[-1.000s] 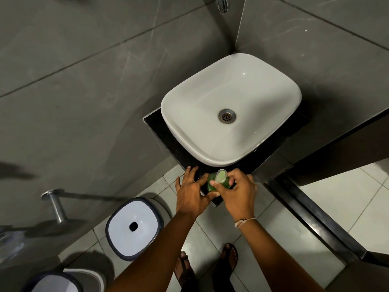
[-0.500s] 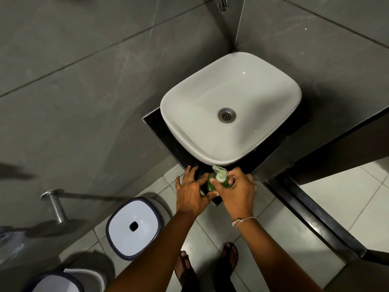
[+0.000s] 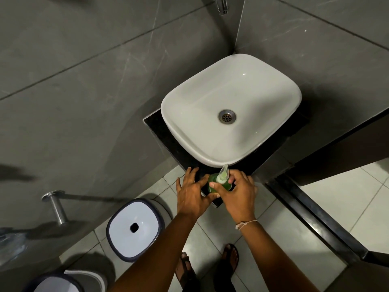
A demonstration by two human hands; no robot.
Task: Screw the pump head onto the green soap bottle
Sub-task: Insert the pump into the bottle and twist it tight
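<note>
Low in the frame's centre, the left hand [image 3: 192, 193] braces the green soap bottle [image 3: 219, 184] with spread fingers and thumb. The bottle stands upright on the dark desk [image 3: 166, 140] corner, below the white sink [image 3: 189, 106]. The pump head [image 3: 222, 174] sits on top, nozzle pointing up-frame toward the sink. The right hand [image 3: 237, 193] curls closed around the pump collar.

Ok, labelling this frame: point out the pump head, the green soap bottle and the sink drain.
pump head [image 3: 222, 175], head view, on its pale nozzle.
green soap bottle [image 3: 212, 179], head view, on its shoulder.
sink drain [image 3: 227, 116], head view, on the metal grate.
</note>
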